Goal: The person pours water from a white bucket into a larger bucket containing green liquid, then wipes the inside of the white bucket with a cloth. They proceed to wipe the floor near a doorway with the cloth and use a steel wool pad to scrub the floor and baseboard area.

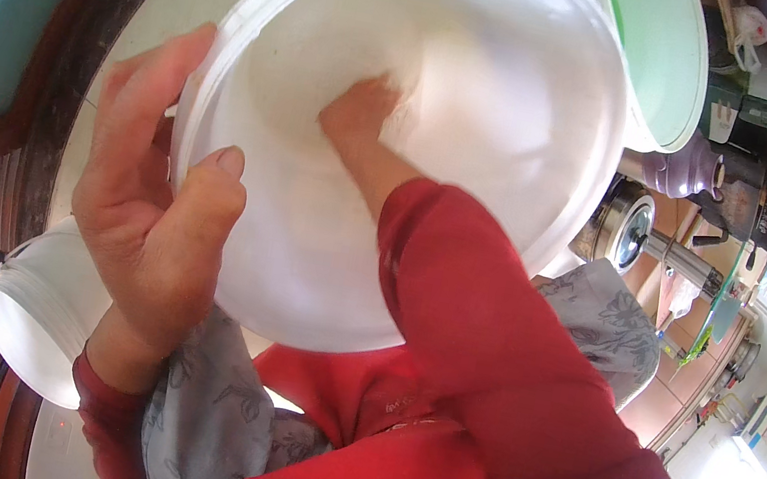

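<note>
A large white plastic bucket [301, 279] fills the middle of the head view, its open mouth turned towards me. My left hand [161, 202] grips its rim at the left, thumb over the edge and fingers outside. Deep inside the bucket is my right hand [367, 107], near the inner wall; its fingers are blurred and partly hidden, and whether they hold anything cannot be told. The red sleeve [493, 311] of my right arm crosses the bucket's near rim. Below the bucket are my red apron [391, 469] and grey patterned trousers [213, 394].
A second white bucket [38, 303] lies tilted at the lower left. At the upper right stands a pale green tub [665, 58], close to the large bucket. Beyond it are a purple jug [677, 167] and a metal pot with a glass lid [633, 228]. Dark wooden door framing [77, 21] runs along the left.
</note>
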{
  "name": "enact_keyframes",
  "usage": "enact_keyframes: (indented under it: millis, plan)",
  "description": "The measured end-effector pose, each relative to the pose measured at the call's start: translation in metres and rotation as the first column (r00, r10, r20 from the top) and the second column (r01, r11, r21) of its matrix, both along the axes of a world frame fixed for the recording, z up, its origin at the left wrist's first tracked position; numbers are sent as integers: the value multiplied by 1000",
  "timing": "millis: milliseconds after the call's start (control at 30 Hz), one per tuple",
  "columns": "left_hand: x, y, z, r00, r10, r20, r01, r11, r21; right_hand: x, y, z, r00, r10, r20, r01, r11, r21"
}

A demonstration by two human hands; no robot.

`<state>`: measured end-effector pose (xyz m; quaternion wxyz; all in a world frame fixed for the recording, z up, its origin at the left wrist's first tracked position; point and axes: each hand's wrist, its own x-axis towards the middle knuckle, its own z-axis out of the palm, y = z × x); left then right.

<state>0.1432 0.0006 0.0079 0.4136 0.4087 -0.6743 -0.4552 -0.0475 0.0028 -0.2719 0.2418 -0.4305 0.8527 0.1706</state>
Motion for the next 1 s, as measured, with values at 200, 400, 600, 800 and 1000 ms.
enact_keyframes:
  millis: [200, 400, 600, 800, 1000]
  plan:
    - [-8, 0, 5, 998, 16, -68, -9, 995, 102, 20, 21, -46, 725, -286, 626, -28, 897, 442]
    - [2, -1, -4, 991, 71, -113, -57, 991, 120, -24, 9, 2, 938, 295, 183, -193, 881, -431]
    - [-4, -9, -32, 942, 218, -256, -93, 901, 424, -51, -34, 23, 972, -202, 120, 221, 959, -176]
    - [-7, -7, -39, 942, 216, -255, -119, 931, 346, 22, -40, 20, 963, 217, 161, -161, 940, -302]
    - [-5, -11, -39, 944, 204, -259, -112, 937, 332, 35, 45, 26, 379, 918, 119, -853, 396, -341]
